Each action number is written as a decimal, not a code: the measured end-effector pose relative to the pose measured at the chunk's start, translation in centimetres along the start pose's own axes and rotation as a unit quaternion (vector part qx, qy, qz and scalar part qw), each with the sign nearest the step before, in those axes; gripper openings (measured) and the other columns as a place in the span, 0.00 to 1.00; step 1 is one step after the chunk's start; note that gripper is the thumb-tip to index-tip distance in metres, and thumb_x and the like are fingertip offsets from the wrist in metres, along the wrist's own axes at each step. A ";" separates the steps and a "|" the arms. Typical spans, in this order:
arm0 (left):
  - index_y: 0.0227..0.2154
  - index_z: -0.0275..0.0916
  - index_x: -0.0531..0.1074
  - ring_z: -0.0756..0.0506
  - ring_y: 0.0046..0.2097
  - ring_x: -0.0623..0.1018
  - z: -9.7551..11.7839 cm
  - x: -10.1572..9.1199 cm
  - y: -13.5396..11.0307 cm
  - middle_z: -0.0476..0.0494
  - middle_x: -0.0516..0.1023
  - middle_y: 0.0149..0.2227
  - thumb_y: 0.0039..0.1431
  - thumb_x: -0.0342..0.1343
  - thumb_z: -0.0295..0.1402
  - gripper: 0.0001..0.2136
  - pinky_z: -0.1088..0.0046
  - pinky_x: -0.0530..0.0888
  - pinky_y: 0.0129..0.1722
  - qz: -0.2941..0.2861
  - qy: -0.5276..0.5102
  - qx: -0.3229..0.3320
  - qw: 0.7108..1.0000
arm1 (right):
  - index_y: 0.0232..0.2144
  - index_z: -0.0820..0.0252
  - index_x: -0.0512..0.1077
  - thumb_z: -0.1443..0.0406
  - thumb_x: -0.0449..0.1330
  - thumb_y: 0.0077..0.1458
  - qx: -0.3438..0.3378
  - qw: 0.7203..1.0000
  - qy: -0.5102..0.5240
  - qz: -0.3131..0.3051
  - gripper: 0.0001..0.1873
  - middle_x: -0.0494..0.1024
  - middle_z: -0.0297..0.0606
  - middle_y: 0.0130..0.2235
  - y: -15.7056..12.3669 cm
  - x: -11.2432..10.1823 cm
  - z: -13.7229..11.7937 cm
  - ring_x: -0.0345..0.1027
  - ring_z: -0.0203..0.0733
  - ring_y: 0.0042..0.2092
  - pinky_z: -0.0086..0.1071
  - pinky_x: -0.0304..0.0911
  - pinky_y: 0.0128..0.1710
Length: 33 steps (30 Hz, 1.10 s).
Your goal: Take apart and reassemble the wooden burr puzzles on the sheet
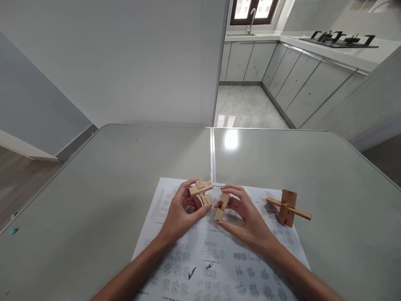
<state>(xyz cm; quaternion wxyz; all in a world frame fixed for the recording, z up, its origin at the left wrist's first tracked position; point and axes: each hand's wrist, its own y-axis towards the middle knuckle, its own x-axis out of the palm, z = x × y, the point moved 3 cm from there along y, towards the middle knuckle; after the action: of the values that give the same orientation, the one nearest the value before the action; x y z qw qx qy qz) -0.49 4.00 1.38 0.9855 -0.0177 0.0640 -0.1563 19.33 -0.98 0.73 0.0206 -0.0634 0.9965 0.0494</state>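
My left hand (180, 215) is closed around a small cluster of joined pale wooden puzzle pieces (200, 190), held above a printed instruction sheet (213, 259). Just to its right, my right hand (247, 217) pinches a single notched wooden piece (222, 206), tilted, its upper end close to the cluster. The two hands nearly touch over the sheet's upper middle. An assembled darker wooden cross puzzle (288, 207) with a stick through it stands on the sheet's right edge, apart from both hands.
The sheet lies on a grey table (94, 188) with a seam (212, 150) down its middle. A white wall panel stands behind the table. Beyond are kitchen cabinets (300, 79), a sink tap and a hob.
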 end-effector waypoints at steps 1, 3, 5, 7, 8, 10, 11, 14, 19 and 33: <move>0.60 0.44 0.66 0.48 0.36 0.78 0.0 0.0 0.0 0.42 0.80 0.45 0.58 0.69 0.39 0.29 0.69 0.78 0.40 -0.003 0.002 0.001 1.000 | 0.57 0.45 0.65 0.61 0.70 0.59 0.005 1.000 -0.008 0.008 0.28 0.64 0.42 0.64 -0.1 0.1 0.0 0.78 0.44 0.49 0.46 0.75 0.55; 0.60 0.44 0.66 0.49 0.35 0.78 0.2 0.2 -0.1 0.41 0.80 0.46 0.58 0.69 0.39 0.29 0.70 0.78 0.39 -0.008 0.007 0.006 1.000 | 0.55 0.47 0.64 0.60 0.73 0.56 0.027 0.999 -0.007 0.026 0.29 0.70 0.41 0.60 -0.1 0.1 0.1 0.79 0.43 0.44 0.44 0.78 0.49; 0.60 0.44 0.66 0.49 0.35 0.78 0.5 0.3 -0.2 0.40 0.81 0.47 0.58 0.69 0.38 0.29 0.70 0.78 0.39 -0.012 0.016 0.016 1.000 | 0.52 0.49 0.64 0.59 0.75 0.53 0.048 0.998 0.005 0.046 0.30 0.76 0.38 0.51 -0.1 0.0 0.3 0.79 0.42 0.37 0.41 0.78 0.42; 0.59 0.43 0.67 0.49 0.35 0.77 0.8 0.4 -0.2 0.41 0.81 0.47 0.57 0.69 0.37 0.29 0.70 0.78 0.38 -0.016 0.024 0.026 0.999 | 0.48 0.50 0.66 0.58 0.73 0.56 0.055 0.997 0.011 0.055 0.24 0.78 0.33 0.39 -0.1 -0.3 0.4 0.77 0.41 0.33 0.38 0.76 0.37; 0.59 0.43 0.67 0.49 0.34 0.77 0.9 0.4 -0.2 0.41 0.81 0.45 0.57 0.69 0.37 0.28 0.70 0.78 0.38 -0.019 0.027 0.030 0.999 | 0.47 0.51 0.67 0.57 0.71 0.59 0.055 0.997 0.010 0.052 0.19 0.78 0.31 0.35 0.0 -0.4 0.4 0.76 0.41 0.32 0.37 0.75 0.37; 0.59 0.42 0.67 0.51 0.31 0.75 1.0 0.5 -0.2 0.43 0.80 0.42 0.57 0.69 0.36 0.28 0.71 0.77 0.36 -0.025 0.031 0.034 0.999 | 0.45 0.53 0.70 0.57 0.64 0.66 0.048 0.998 0.003 0.042 0.11 0.78 0.32 0.31 0.1 -0.5 0.3 0.76 0.42 0.32 0.37 0.74 0.38; 0.59 0.42 0.67 0.51 0.31 0.74 1.0 0.5 -0.2 0.44 0.79 0.41 0.57 0.68 0.36 0.28 0.72 0.77 0.34 -0.028 0.032 0.036 0.998 | 0.46 0.53 0.71 0.57 0.62 0.68 0.043 0.998 -0.003 0.039 0.10 0.79 0.33 0.31 0.1 -0.6 0.3 0.76 0.42 0.33 0.38 0.74 0.39; 0.60 0.43 0.66 0.51 0.31 0.73 0.7 0.7 -0.3 0.46 0.78 0.39 0.58 0.68 0.35 0.28 0.73 0.75 0.32 -0.037 0.038 0.043 0.998 | 0.52 0.53 0.73 0.58 0.57 0.71 0.016 0.999 -0.034 0.038 0.12 0.81 0.39 0.39 0.2 -0.8 0.1 0.78 0.44 0.39 0.40 0.74 0.44; 0.61 0.44 0.66 0.51 0.30 0.72 0.4 0.9 -0.4 0.50 0.76 0.35 0.58 0.68 0.35 0.29 0.75 0.75 0.29 -0.044 0.063 0.064 0.995 | 0.50 0.52 0.76 0.62 0.60 0.68 -0.078 0.988 -0.118 0.070 0.10 0.76 0.42 0.46 0.1 -0.9 0.1 0.75 0.44 0.43 0.37 0.75 0.41; 0.58 0.46 0.69 0.52 0.31 0.70 0.1 1.0 -0.5 0.50 0.77 0.39 0.55 0.71 0.35 0.29 0.73 0.74 0.32 -0.075 0.166 0.152 0.971 | 0.50 0.52 0.73 0.73 0.63 0.65 -0.205 0.943 -0.251 0.079 0.14 0.79 0.37 0.40 -0.3 -0.8 -0.8 0.73 0.41 0.40 0.34 0.71 0.38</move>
<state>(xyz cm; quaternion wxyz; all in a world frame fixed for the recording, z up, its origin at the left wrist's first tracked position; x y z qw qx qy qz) 0.36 3.21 1.34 0.9377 0.1536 0.2011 -0.2380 20.12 -1.27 1.59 0.2526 0.0268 0.9292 0.2684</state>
